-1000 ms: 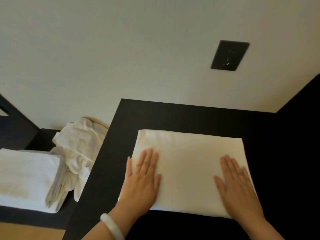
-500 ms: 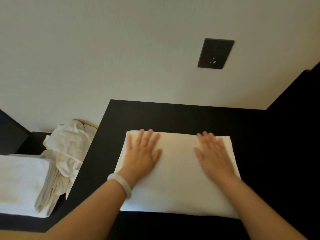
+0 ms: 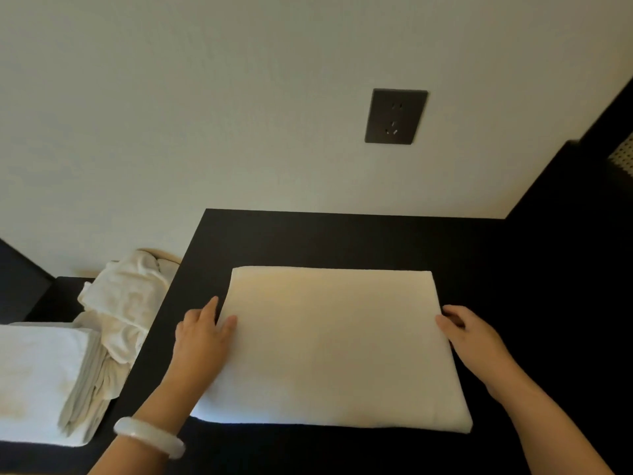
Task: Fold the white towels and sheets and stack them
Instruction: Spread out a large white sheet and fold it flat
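A folded white towel (image 3: 335, 344) lies flat on the black table (image 3: 342, 238) in front of me. My left hand (image 3: 202, 341) grips its left edge, thumb on top and fingers tucked under the side. My right hand (image 3: 472, 341) holds the right edge the same way, fingers curled around it. A stack of folded white towels (image 3: 37, 382) sits on a lower dark surface to the left. A crumpled heap of white linen (image 3: 123, 303) lies behind that stack, against the wall.
A pale wall with a dark socket plate (image 3: 395, 116) rises behind the table. A black panel (image 3: 575, 207) borders the table on the right. The table's left edge drops to the lower shelf with the linen.
Both hands lay flat on top of the towel, sliding from its near part toward the far edge. Now they have moved apart and grip its left and right edges.
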Demonstrator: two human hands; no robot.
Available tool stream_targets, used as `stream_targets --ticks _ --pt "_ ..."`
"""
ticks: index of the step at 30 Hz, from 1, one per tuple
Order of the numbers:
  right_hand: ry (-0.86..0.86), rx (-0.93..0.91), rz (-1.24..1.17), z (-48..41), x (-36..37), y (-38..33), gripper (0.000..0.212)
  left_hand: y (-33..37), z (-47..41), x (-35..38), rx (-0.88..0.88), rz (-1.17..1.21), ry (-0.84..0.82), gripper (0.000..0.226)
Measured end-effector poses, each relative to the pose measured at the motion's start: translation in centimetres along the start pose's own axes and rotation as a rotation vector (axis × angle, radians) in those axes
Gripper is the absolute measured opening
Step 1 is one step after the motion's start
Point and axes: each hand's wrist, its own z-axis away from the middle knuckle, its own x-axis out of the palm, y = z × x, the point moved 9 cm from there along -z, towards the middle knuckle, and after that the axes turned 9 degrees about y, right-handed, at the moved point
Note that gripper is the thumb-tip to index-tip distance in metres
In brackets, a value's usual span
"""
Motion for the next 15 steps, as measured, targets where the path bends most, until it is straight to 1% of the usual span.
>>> stream_targets --ticks 3,5,8,11,13,15 --pt "-0.073 0.076 -0.05 0.6 0.4 0.3 0.043 -0.2 0.9 0.2 -0.153 0.112 -0.083 0.062" --pt "-0.115 0.14 -0.122 0.9 0.8 0.8 0.04 0.2 1.4 0.3 -0.185 0.11 -0.116 0.063" --pt "-0.183 0.231 -0.26 1.2 1.5 1.7 0.042 0.2 1.8 0.1 -0.244 0.093 -0.147 0.06" --pt "-0.217 0.294 -0.36 0.8 2.0 2.4 0.042 -0.3 2.2 -0.2 -0.29 0.133 -0.141 0.055" --pt "-0.282 0.332 -0.454 0.6 2.6 2.4 0.04 -0.8 2.5 -0.4 -0.327 0.212 -0.127 0.048" --pt "-0.344 0.342 -0.528 0.6 3.4 2.0 0.031 -1.2 3.2 -0.4 -0.392 0.339 -0.144 0.041"
